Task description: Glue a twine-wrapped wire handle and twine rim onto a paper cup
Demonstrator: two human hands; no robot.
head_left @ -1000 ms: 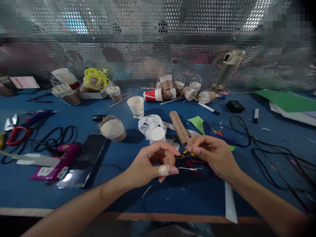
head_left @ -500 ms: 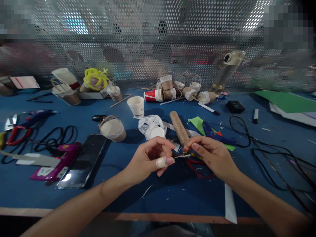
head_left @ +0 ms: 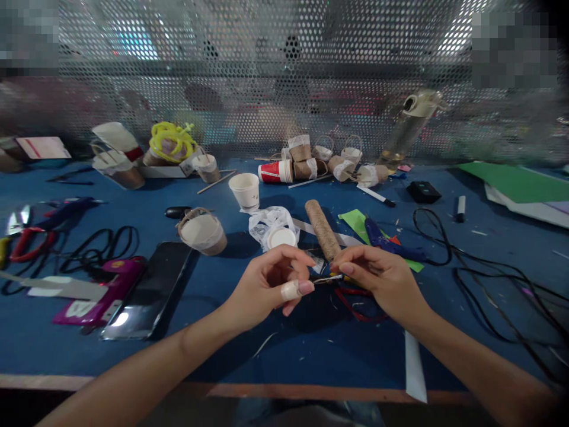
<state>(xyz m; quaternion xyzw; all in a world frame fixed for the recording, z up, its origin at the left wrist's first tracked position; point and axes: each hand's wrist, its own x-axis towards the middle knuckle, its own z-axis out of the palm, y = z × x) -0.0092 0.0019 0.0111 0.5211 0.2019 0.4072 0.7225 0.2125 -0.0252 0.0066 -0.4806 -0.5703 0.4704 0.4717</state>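
A short, thin twisted strand point(head_left: 326, 279), light and dark in colour, spans the gap between my hands above the table. My left hand point(head_left: 271, 284), with pale tape round its thumb, pinches one end. The other end is in the closed fingertips of my right hand point(head_left: 383, 279). A spool of brown twine point(head_left: 323, 228) lies just beyond my right fingers. Beneath that hand, partly covered, is a tool with red handles point(head_left: 355, 303). Crumpled white lace ribbon point(head_left: 267, 224) and a small white round piece point(head_left: 282, 238) lie beyond my left hand.
Left are a black phone point(head_left: 149, 290), a purple glue gun point(head_left: 120, 279) and a twine-handled cup point(head_left: 203, 231). A white paper cup point(head_left: 246, 191) stands farther back. A blue glue gun point(head_left: 391, 242) and black cables point(head_left: 502, 284) lie right. A perforated metal screen point(head_left: 249, 77) borders the back.
The strand between my fingers has tilted slightly, its right end a little higher. Both hands stay almost in place, still closed on it.
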